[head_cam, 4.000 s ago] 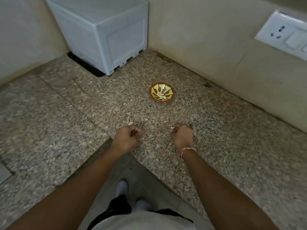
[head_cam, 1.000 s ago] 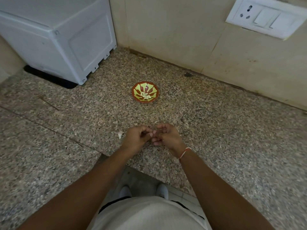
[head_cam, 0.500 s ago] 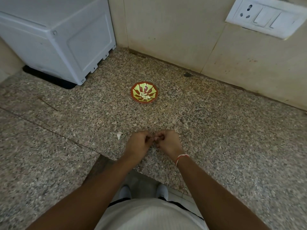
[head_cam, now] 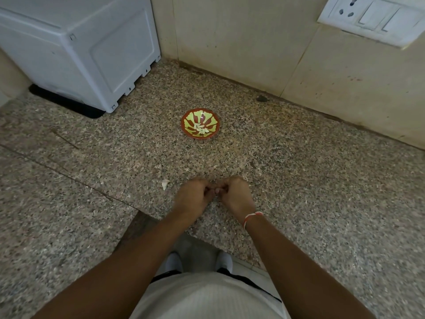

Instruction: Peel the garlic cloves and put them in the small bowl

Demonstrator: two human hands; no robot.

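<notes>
Fingers of both hands are curled in tight, and their tips meet in the narrow space between the two fists, low over the counter's near edge. Whatever they pinch there is hidden by the knuckles, so I cannot tell whether a clove sits between them or which hand holds it. The left hand [head_cam: 192, 196] lies knuckles up, its thumb side turned toward the right hand [head_cam: 236, 195], which mirrors it; the two touch at the fingertips. A red and white thread bracelet [head_cam: 251, 216] circles the right wrist.

Farther back on the speckled stone counter [head_cam: 322, 180], well apart from the hands, stands the small bowl [head_cam: 200, 126], red with yellow-green petal shapes. Several peeled garlic cloves [head_cam: 201, 130] lie together in its bottom. A pale scrap of garlic skin [head_cam: 165, 183] rests on the counter just to the left of the left hand, not touching it.

At the back left a white plastic box [head_cam: 92, 49] stands on the counter against the wall. A white switch plate with a socket [head_cam: 372, 17] is fixed to the beige wall at the upper right. Below the counter edge, two white shoes [head_cam: 224, 260] show on the floor.
</notes>
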